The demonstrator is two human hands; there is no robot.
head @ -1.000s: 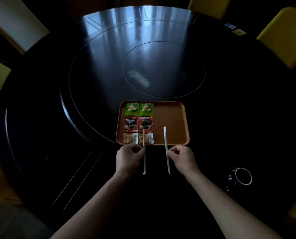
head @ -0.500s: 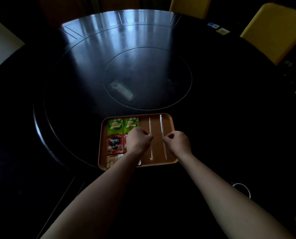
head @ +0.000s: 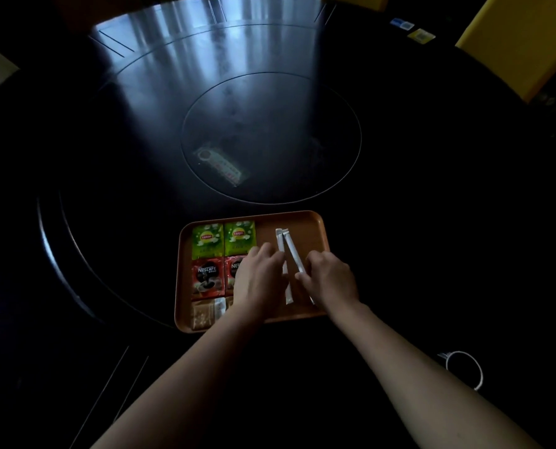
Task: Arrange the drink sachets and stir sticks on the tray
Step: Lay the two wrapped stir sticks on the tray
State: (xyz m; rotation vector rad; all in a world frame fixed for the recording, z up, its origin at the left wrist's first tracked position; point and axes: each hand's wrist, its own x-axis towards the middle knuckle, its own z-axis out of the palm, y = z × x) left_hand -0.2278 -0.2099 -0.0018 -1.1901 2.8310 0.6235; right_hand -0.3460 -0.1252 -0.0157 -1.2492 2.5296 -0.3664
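I see an orange-brown tray [head: 317, 226], rectangular with rounded corners and a low raised rim, resting on a dark, glossy round table [head: 140, 131] with a circular inset at its centre. Down the tray's left half lie flat square packets in pairs: two green Lipton sachets [head: 207, 239] at the far end, two shiny red Nescafe sachets [head: 207, 278] in the middle, and pale tan sachets [head: 202, 314] at the near edge, partly hidden by the left forearm. On the right half lie two thin white stir sticks in paper sleeves, close together at their far ends and spreading apart toward me. My left hand [head: 259, 281] rests knuckles-up with its fingers pinched on the left stir stick [head: 280, 243]. My right hand [head: 331, 280] has its fingers closed on the right stir stick [head: 293, 251]. Both sticks run lengthwise on the tray's smooth floor. Off to the right on the table sits a thin white ring-like rim [head: 464, 367], too dim to make out.
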